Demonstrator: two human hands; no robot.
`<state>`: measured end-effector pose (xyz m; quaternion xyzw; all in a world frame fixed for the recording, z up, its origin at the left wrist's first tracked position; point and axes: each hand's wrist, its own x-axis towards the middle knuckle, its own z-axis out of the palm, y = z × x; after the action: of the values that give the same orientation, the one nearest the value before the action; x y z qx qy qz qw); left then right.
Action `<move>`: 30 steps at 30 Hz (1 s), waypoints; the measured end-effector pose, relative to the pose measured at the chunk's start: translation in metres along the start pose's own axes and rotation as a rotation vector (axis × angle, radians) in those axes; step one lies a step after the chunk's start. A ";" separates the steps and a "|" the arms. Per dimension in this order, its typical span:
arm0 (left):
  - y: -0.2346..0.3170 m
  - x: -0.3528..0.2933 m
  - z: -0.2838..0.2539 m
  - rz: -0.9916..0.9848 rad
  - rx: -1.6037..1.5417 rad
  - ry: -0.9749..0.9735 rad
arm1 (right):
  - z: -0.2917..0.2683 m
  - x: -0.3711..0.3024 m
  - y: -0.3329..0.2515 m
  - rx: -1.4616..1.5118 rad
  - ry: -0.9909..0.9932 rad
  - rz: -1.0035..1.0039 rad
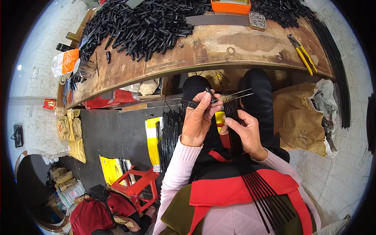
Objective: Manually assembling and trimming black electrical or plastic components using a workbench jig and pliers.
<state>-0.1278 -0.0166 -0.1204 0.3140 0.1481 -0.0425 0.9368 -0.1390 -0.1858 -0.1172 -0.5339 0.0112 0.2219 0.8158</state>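
My left hand (197, 119) is closed around small black tubular pieces (190, 103). Two thin metal rods (239, 95) stick out to the right from its fingertips, across the top of a bundle of thin black rods (234, 135). Pale tips show at the bundle's upper end, beside the left fingers. My right hand (246, 131) pinches that bundle between thumb and fingers lower down. The rods run down over my lap, and their lower ends fan out across my red and green apron (235, 188). What the left palm covers is hidden.
A wooden bench (164, 66) spans the far side, bearing a heap of black tubular parts (145, 25), an orange container (230, 7), a small tin (257, 20) and yellow-handled pliers (303, 55). More black rods (172, 135) stand left; a red stool (139, 186) and brown paper bag (299, 117) flank me.
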 end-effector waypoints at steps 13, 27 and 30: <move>-0.002 0.000 0.006 0.049 0.104 -0.005 | -0.001 0.001 0.003 0.003 -0.015 -0.012; -0.003 0.003 0.002 0.112 0.097 -0.003 | 0.002 0.004 0.000 0.018 -0.053 0.003; -0.002 0.002 0.002 0.084 0.092 0.026 | 0.003 0.003 -0.001 0.002 -0.057 0.001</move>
<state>-0.1258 -0.0193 -0.1210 0.3633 0.1446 -0.0057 0.9204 -0.1362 -0.1827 -0.1158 -0.5266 -0.0115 0.2374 0.8162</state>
